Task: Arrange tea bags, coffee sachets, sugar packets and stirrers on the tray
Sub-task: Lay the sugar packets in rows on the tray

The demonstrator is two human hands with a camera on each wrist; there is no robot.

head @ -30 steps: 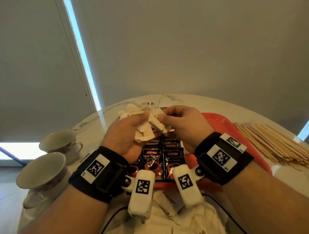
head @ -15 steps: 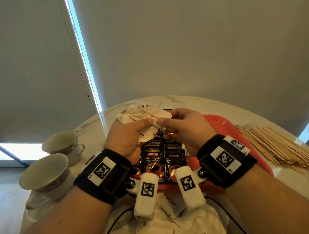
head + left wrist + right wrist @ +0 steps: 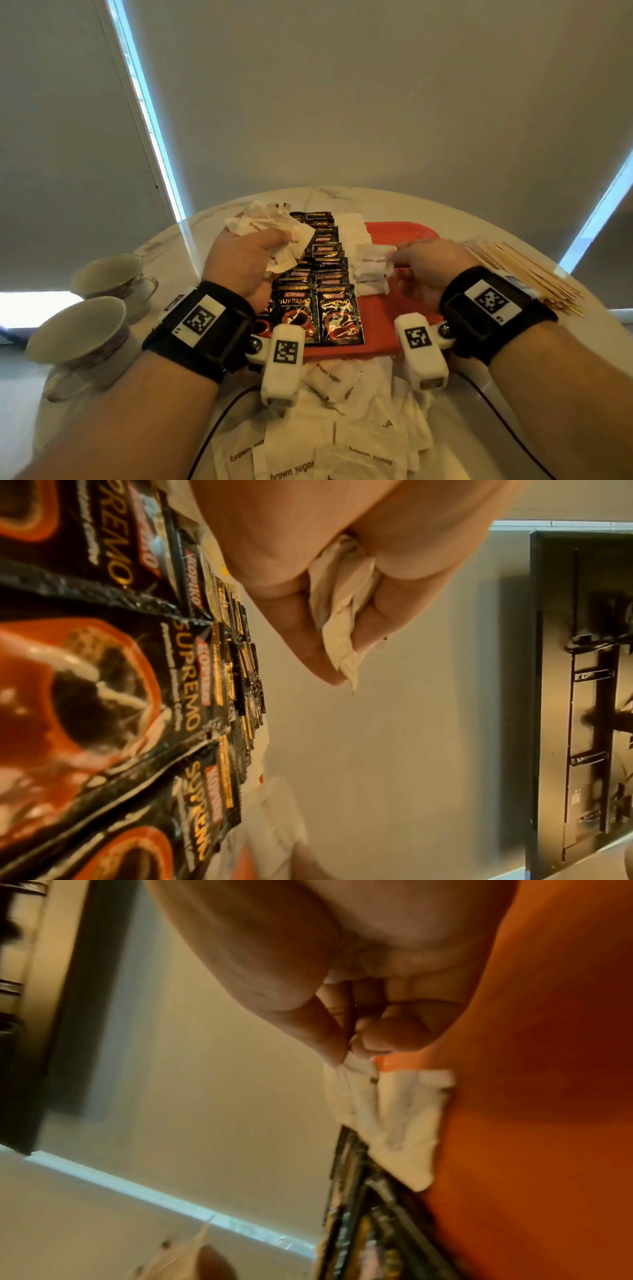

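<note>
A red tray [image 3: 404, 229] lies on the round marble table. Rows of black coffee sachets [image 3: 320, 305] fill its left half, and white brown-sugar packets [image 3: 349, 222] run in a column beside them. My left hand [image 3: 246, 263] hovers over the tray's left side and grips a bunch of white sugar packets [image 3: 270, 228], also seen in the left wrist view as crumpled paper [image 3: 342, 593] between the fingers. My right hand [image 3: 424, 263] pinches one sugar packet [image 3: 371, 260] by its edge, low over the tray; the right wrist view shows this packet [image 3: 387, 1118] on the red tray [image 3: 548, 1123].
Two teacups [image 3: 82, 339] stand at the table's left edge. A heap of wooden stirrers [image 3: 524, 270] lies right of the tray. More sugar packets [image 3: 325, 442] are piled on the table in front of the tray, with black cables crossing them.
My hands, which were together over the coffee sachets, have parted. The right hand has carried one sugar packet right and down onto the tray; the left keeps the bunch.
</note>
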